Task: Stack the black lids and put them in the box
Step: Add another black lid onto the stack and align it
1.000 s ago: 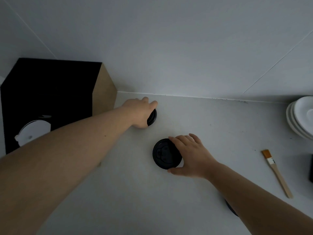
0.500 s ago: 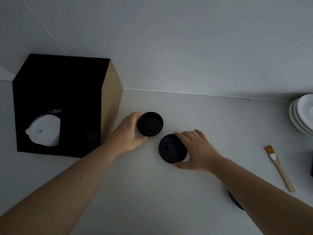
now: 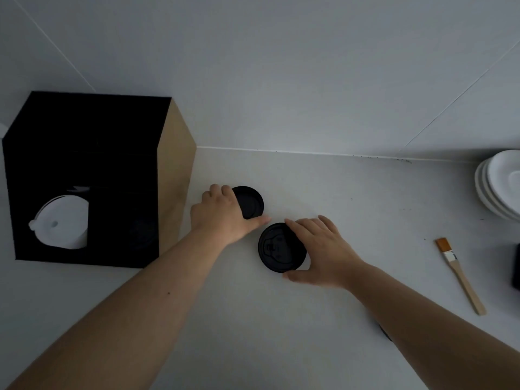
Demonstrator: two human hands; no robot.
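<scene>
Two round black lids lie on the white counter. My left hand (image 3: 225, 213) grips the far black lid (image 3: 251, 202) by its left rim, thumb under its near edge. My right hand (image 3: 318, 249) holds the near black lid (image 3: 278, 249) from the right, fingers on its top edge and thumb at its bottom edge. The two lids sit close together, a small gap apart. The cardboard box (image 3: 174, 175) with a black open inside stands at the left and holds white lids (image 3: 63, 223). Another dark lid (image 3: 385, 332) peeks out from under my right forearm.
A small brush (image 3: 461, 274) with a wooden handle lies at the right. Stacked white saucers (image 3: 498, 187) sit at the far right edge, and a dark object (image 3: 516, 267) is cut off by the frame below them. A white wall rises behind the counter.
My left hand has pulled the far lid back from the wall toward the near lid, and its thumb now lies under the lid's near edge. My right hand stays on the near lid.
</scene>
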